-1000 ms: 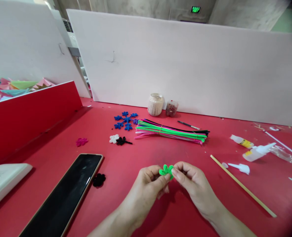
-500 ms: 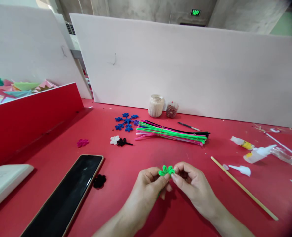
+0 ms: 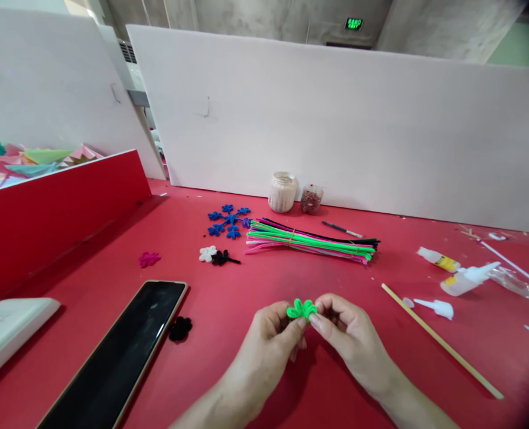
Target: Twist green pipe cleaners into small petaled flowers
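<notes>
Watching remotely, I see the left hand (image 3: 264, 348) and right hand (image 3: 356, 336) pinching a green flower (image 3: 300, 308) between their fingers (image 3: 329, 302) over the red bench (image 3: 228, 304).

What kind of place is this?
Probably a craft workspace: a red table carries a bundle of fuzzy stems and small glue-type bottles, and both hands hold a green flower shape.
</notes>
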Action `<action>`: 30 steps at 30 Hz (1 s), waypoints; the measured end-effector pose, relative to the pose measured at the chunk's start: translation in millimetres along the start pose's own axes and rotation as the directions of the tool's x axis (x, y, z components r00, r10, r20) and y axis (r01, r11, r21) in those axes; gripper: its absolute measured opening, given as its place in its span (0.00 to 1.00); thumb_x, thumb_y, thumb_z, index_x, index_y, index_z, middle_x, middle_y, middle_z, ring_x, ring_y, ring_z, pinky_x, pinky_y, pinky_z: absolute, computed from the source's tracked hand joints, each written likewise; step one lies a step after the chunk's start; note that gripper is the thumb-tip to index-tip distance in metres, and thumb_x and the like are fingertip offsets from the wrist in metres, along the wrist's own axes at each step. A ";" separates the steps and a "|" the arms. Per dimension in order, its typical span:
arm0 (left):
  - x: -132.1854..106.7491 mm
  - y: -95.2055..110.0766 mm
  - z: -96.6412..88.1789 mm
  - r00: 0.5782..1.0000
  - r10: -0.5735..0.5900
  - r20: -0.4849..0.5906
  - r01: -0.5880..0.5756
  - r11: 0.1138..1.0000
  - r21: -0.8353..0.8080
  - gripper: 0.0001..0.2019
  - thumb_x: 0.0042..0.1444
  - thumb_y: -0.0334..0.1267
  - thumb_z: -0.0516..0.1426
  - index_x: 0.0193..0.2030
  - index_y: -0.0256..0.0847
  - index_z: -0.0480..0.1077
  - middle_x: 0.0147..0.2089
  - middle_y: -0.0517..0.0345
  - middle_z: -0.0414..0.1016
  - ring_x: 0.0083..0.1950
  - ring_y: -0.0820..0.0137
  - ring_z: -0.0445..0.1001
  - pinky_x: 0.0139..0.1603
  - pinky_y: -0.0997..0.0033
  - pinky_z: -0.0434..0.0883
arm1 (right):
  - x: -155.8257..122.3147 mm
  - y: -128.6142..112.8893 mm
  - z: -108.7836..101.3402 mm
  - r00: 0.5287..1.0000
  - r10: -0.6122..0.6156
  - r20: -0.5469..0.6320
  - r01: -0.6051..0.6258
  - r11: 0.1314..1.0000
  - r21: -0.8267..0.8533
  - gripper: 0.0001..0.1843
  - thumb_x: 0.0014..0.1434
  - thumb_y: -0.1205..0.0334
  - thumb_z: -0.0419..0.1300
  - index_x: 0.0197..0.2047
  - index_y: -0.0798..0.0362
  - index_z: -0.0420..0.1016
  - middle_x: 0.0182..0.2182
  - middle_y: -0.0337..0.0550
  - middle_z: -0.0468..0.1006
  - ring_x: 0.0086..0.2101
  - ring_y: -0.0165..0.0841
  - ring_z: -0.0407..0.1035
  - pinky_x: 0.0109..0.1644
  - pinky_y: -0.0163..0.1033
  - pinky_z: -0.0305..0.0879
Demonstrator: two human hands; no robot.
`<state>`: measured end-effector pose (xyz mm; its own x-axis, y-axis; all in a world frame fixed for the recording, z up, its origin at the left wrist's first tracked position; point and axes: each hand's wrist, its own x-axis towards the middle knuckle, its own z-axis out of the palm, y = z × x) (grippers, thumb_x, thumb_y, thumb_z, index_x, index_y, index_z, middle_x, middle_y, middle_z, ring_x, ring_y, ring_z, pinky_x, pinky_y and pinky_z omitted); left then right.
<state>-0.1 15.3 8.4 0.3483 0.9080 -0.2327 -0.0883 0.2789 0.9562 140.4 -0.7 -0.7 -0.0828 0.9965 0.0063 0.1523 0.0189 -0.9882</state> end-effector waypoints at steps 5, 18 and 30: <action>1.8 -2.5 0.5 1.000 -0.013 0.023 0.013 0.999 0.039 0.10 0.50 0.37 0.54 0.21 0.36 0.63 0.17 0.63 0.61 0.17 0.79 0.56 0.19 0.77 0.53 | 1.5 0.3 -2.1 1.000 -0.020 -0.004 0.020 1.000 0.008 0.09 0.56 0.59 0.53 0.27 0.54 0.63 0.22 0.34 0.59 0.25 0.27 0.54 0.29 0.32 0.54; -1.1 -4.8 2.8 0.999 -0.031 0.036 0.036 0.989 -0.142 0.07 0.51 0.35 0.54 0.24 0.35 0.64 0.19 0.66 0.57 0.20 0.80 0.50 0.21 0.78 0.49 | 2.8 2.8 0.7 0.999 -0.002 -0.040 0.006 0.995 0.097 0.09 0.54 0.63 0.53 0.24 0.53 0.60 0.20 0.32 0.57 0.23 0.27 0.51 0.27 0.32 0.52; 1.1 -4.8 0.3 0.992 -0.055 0.109 0.076 0.978 -0.195 0.05 0.49 0.33 0.55 0.26 0.34 0.68 0.20 0.62 0.64 0.19 0.80 0.57 0.21 0.77 0.52 | 3.3 7.3 -2.5 0.998 -0.011 -0.063 0.016 0.997 0.072 0.09 0.55 0.62 0.53 0.25 0.53 0.61 0.21 0.32 0.58 0.24 0.27 0.51 0.27 0.32 0.52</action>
<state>1.0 14.9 3.6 0.4527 0.8516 -0.2645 -0.2421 0.4028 0.8827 143.8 2.9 -7.5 -0.0223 0.9994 0.0268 0.0800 0.0285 -0.9964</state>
